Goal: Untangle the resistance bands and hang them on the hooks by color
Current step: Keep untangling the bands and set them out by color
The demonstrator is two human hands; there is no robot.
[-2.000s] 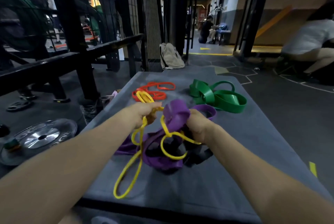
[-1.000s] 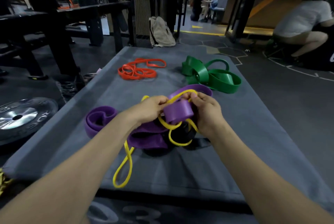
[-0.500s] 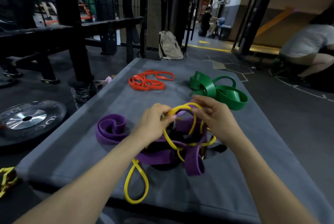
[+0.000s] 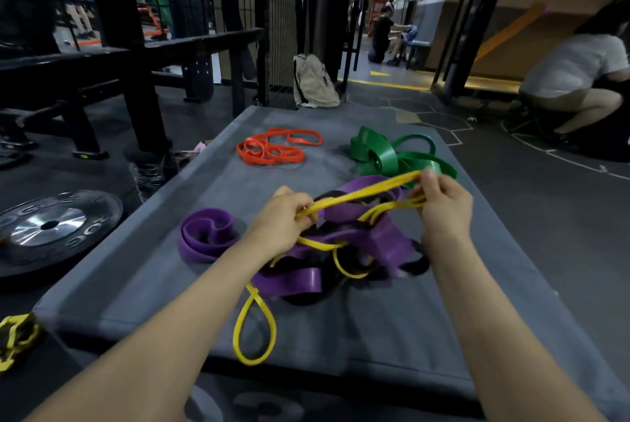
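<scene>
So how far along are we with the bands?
Done: orange bands, green bands and one purple band lie sorted on the mat. In hand: left hand and right hand stretch the yellow band out of the purple-black tangle. Nothing hung; no hooks visible.

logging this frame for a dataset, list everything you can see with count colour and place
yellow band: 1 seen, yellow, stretched between both hands, loop trailing to mat's near edge
purple tangle: count unclear, purple with black, mat centre
purple coil: 1, purple, mat left
orange bands: count unclear, orange, far left of mat
green bands: count unclear, green, far right of mat
mat: 1, grey
plate: 1, black and silver, floor left
bag: 1, beige, floor beyond mat
yellow chain: 1, yellow, floor near left
left hand: grip on yellow band
right hand: grip on yellow band
</scene>
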